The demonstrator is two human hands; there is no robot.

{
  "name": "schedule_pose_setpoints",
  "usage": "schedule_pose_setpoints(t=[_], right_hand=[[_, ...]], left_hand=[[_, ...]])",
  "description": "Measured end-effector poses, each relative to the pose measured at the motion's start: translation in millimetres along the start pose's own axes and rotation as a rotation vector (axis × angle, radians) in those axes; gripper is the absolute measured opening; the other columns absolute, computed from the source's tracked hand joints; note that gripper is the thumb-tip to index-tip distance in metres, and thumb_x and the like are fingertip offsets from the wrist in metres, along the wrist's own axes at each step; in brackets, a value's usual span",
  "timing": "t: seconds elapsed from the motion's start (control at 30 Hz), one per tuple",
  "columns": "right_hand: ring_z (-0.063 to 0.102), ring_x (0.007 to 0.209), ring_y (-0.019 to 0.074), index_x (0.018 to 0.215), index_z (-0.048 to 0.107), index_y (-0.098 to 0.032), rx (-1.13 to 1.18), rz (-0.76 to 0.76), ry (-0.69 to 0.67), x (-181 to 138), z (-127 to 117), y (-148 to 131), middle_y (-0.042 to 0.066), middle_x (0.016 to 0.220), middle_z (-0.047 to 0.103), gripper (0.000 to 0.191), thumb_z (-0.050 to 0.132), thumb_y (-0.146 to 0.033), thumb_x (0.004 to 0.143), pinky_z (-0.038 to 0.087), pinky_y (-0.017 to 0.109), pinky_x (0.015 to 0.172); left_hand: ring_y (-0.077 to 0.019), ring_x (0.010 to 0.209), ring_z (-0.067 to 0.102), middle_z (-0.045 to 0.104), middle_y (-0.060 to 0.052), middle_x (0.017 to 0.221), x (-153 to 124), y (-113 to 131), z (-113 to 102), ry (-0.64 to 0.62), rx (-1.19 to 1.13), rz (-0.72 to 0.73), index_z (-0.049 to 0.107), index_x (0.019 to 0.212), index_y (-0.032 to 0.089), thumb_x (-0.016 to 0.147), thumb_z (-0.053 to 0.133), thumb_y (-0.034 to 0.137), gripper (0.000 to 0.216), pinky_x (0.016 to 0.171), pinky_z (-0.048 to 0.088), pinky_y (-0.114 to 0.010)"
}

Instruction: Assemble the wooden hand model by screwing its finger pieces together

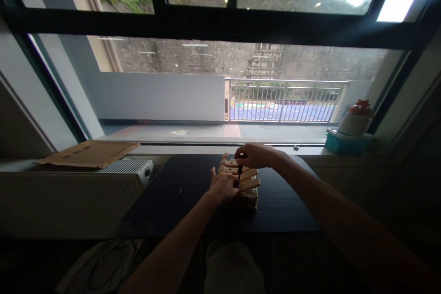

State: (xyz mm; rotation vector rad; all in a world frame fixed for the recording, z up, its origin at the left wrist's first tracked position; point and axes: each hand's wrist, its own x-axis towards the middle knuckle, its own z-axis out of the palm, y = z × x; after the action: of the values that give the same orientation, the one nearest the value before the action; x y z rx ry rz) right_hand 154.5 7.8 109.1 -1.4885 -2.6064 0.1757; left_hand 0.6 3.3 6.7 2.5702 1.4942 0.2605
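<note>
On a dark table [148,213] stands a small wooden piece with several light slats [251,184] across its top, over a rough block-like base [247,201]. My right hand [253,155] is closed around the dark handle of a screwdriver [240,170], held upright with its shaft pointing down at the slats. From the left, my left hand [223,186] grips the slatted wooden piece, its fingers bent close to the screwdriver's tip. That tip, and whatever it touches, is hidden by my left fingers.
A few tiny bits, one like a screw [180,191], lie left on the table. Brown cardboard [93,152] rests on a radiator [127,165] at the left. A teal box [347,142] with a white, red-topped container [354,124] stands on the right sill, before a window.
</note>
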Motion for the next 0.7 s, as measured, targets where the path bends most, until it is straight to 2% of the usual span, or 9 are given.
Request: schedule_pose_setpoints(t=[0.13, 0.43, 0.63, 0.7], right_hand=[[0.054, 0.06, 0.0083, 0.105, 0.071, -0.021, 0.033, -0.024, -0.033, -1.5, -4.6, 2.8, 0.002, 0.089, 0.071, 0.027, 0.055, -0.024, 0.083, 0.034, 0.019, 0.053], [0.052, 0.057, 0.0089, 0.092, 0.072, -0.014, 0.035, 0.041, 0.045, 6.0, 9.3, 2.4, 0.006, 0.079, 0.069, 0.03, 0.05, -0.035, 0.088, 0.032, 0.021, 0.05], [0.054, 0.061, 0.0096, 0.107, 0.07, -0.023, 0.038, 0.002, 0.025, 1.0, 2.4, 5.1, 0.002, 0.089, 0.071, 0.029, 0.056, -0.03, 0.083, 0.034, 0.02, 0.051], [0.055, 0.063, 0.0095, 0.108, 0.07, -0.022, 0.063, -0.019, -0.004, -0.8, 0.2, 6.1, 0.002, 0.089, 0.071, 0.03, 0.056, -0.026, 0.082, 0.035, 0.02, 0.052]], left_hand=[[-0.0293, 0.125, 0.04, 0.065, -0.006, 0.112, 0.9, -1.9, 1.7, 0.011, -0.03, 0.014, 0.071, 0.092, 0.031, 0.076, 0.058, 0.043, 0.025, 0.107, 0.008, -0.066], [-0.0308, 0.121, 0.043, 0.065, -0.008, 0.106, 1.6, -2.3, 4.9, 0.057, -0.016, 0.021, 0.072, 0.085, 0.028, 0.076, 0.058, 0.042, 0.022, 0.106, 0.012, -0.067], [-0.0303, 0.119, 0.044, 0.065, -0.007, 0.107, 0.9, -2.1, 3.5, 0.053, -0.032, 0.008, 0.072, 0.085, 0.028, 0.076, 0.058, 0.045, 0.024, 0.106, 0.013, -0.067], [-0.0304, 0.121, 0.042, 0.066, -0.006, 0.108, 0.9, -2.5, 3.3, 0.041, -0.042, 0.025, 0.072, 0.088, 0.029, 0.077, 0.057, 0.044, 0.023, 0.106, 0.011, -0.068]])
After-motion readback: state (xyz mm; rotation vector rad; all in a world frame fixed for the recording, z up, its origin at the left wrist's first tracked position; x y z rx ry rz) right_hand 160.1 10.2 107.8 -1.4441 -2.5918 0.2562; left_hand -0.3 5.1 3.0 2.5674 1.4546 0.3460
